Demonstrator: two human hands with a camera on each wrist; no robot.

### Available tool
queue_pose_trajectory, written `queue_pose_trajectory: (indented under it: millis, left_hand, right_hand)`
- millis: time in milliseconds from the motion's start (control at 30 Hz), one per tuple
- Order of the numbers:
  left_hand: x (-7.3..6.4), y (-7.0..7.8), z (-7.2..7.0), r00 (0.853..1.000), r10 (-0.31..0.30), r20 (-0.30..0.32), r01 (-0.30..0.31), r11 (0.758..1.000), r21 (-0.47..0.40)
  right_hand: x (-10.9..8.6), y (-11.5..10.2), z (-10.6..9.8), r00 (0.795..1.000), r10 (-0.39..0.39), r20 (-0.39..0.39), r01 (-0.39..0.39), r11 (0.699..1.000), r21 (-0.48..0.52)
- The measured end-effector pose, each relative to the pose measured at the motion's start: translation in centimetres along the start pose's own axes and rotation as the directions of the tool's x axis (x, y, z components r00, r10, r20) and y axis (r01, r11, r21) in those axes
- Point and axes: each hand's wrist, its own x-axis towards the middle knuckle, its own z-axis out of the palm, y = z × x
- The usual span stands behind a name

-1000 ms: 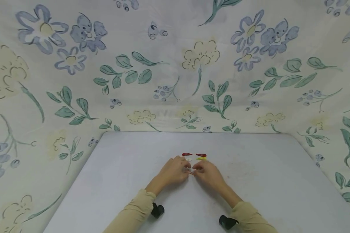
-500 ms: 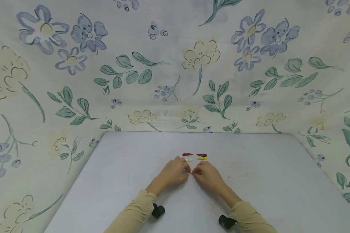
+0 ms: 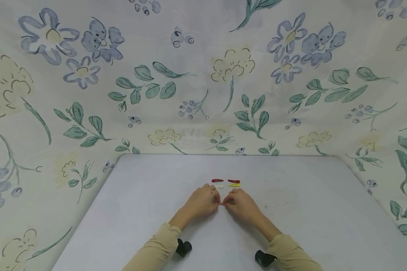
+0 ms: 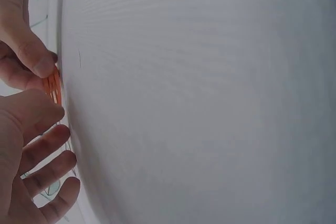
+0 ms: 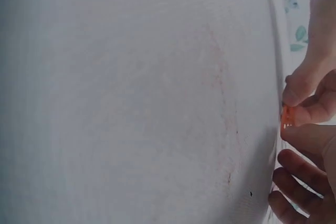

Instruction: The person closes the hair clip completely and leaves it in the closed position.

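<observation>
An orange hair clip (image 3: 221, 204) with slits in it is stretched between both hands, low over the white table. My left hand (image 3: 202, 200) pinches one end between thumb and forefinger; in the left wrist view its other fingers (image 4: 51, 169) are spread apart. The opposite end of the clip (image 4: 54, 85) is pinched by my right hand (image 3: 242, 203), whose remaining fingers (image 5: 296, 187) stand loosely apart in the right wrist view. Fingertips cover both ends of the clip. Just beyond the hands lie a white hair clip (image 3: 219, 186) and a yellow one (image 3: 234, 185).
Behind those, two red hair clips (image 3: 218, 180) lie side by side. The white table (image 3: 149, 180) ends at a flower-patterned cloth backdrop (image 3: 203, 124). Black wrist cameras (image 3: 184, 248) hang under both sleeves.
Both hands have come slightly nearer the person with the orange clip. The clip looked bowed a second ago and now appears straighter between the fingers. The other clips stay put.
</observation>
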Motion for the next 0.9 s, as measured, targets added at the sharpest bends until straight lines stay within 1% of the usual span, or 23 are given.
queue_pose_trajectory:
  millis: [133, 233, 367, 467, 600, 733, 900]
  left_hand:
    - [0.0, 0.2, 0.1, 1.000, -0.002, -0.025, 0.001, 1.000, -0.012]
    - [-0.1, 0.3, 0.1, 0.999, -0.005, -0.051, 0.003, 0.999, -0.038]
    - [-0.2, 0.4, 0.0, 0.995, -0.009, -0.098, -0.001, 0.995, -0.097]
    - [-0.4, 0.4, -0.1, 0.990, -0.029, -0.137, 0.009, 0.989, -0.146]
    - [-0.6, 0.6, -0.3, 0.976, -0.053, -0.213, 0.009, 0.979, -0.202]
    - [-0.7, 0.8, -0.9, 0.952, -0.055, -0.301, -0.019, 0.971, -0.239]
    - [-0.3, 1.0, -1.9, 0.931, -0.087, -0.354, -0.021, 0.957, -0.289]
  right_hand:
    - [-0.1, 0.0, -0.1, 1.000, 0.026, -0.002, -0.026, 0.999, 0.027]
    - [-0.2, 0.0, -0.2, 0.999, 0.050, -0.007, -0.050, 0.998, 0.041]
    - [-0.4, -0.1, -0.3, 0.997, 0.067, -0.028, -0.065, 0.996, 0.065]
    - [-0.5, -0.4, -0.7, 0.995, 0.083, -0.054, -0.077, 0.991, 0.107]
    - [-0.5, -0.6, -1.2, 0.990, 0.080, -0.113, -0.061, 0.984, 0.170]
    - [-0.2, -0.7, -1.8, 0.982, 0.053, -0.183, -0.013, 0.977, 0.215]
    - [0.3, -0.9, -2.8, 0.970, 0.018, -0.242, 0.044, 0.967, 0.249]
